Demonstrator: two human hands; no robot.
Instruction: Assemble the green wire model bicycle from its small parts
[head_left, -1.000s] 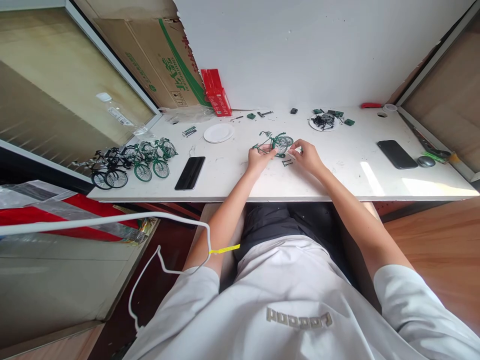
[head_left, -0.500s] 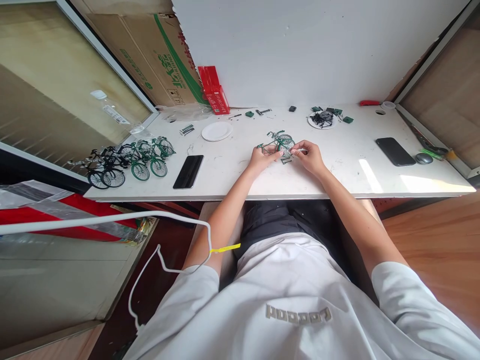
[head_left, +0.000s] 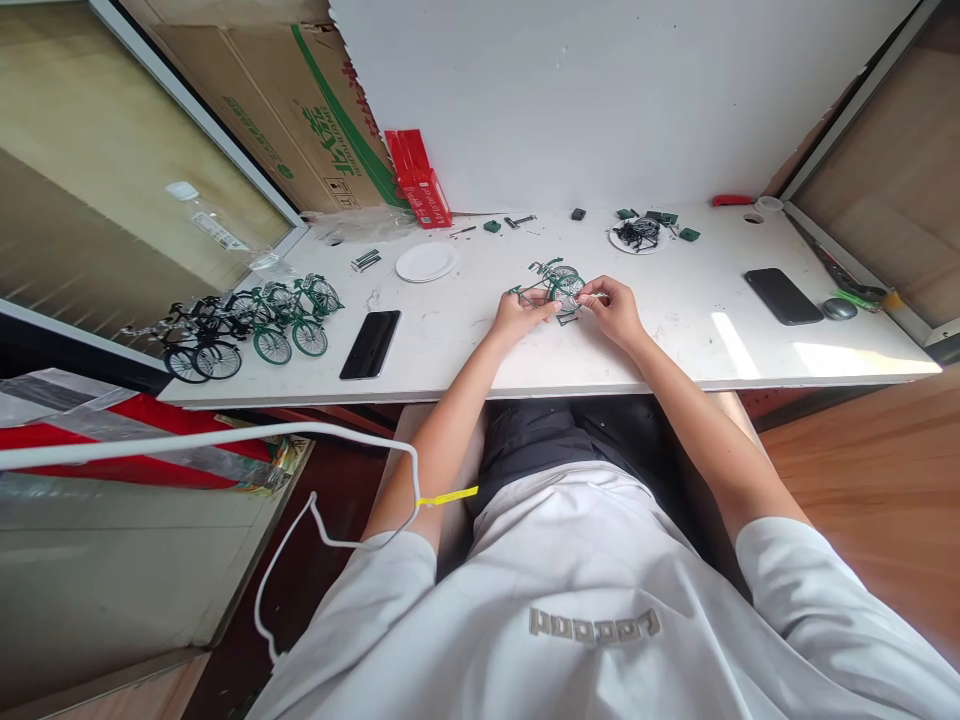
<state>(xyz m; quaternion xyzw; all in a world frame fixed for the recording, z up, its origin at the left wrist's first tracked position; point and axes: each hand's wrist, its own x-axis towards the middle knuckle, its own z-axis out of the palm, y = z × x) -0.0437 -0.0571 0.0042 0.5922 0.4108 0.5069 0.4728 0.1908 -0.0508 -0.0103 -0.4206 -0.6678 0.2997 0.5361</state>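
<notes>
A small green model bicycle (head_left: pixel 566 284) is held just above the white table (head_left: pixel 465 350), its wheels toward the right. My left hand (head_left: pixel 523 312) is closed on its frame from the left, thumb pointing at the wheel. At the wheel's right side, my right hand (head_left: pixel 613 307) pinches with thumb and forefinger; a small light-coloured piece seems to show at the fingertips, too small to name. Below the bicycle lies a small dark part (head_left: pixel 568 320).
Several model bicycles (head_left: pixel 274 345) stand at the left beside a phone (head_left: pixel 370 344). Toward the back are a white plate (head_left: pixel 426 263), a red box (head_left: pixel 429 200) and a plate of black parts (head_left: pixel 637 236). Another phone (head_left: pixel 783 296) lies right. A white cable (head_left: pixel 300 428) crosses my left arm.
The whole view has shifted slightly, so everything appears a little further left. Both hands keep their hold at the bicycle, with hardly any visible movement.
</notes>
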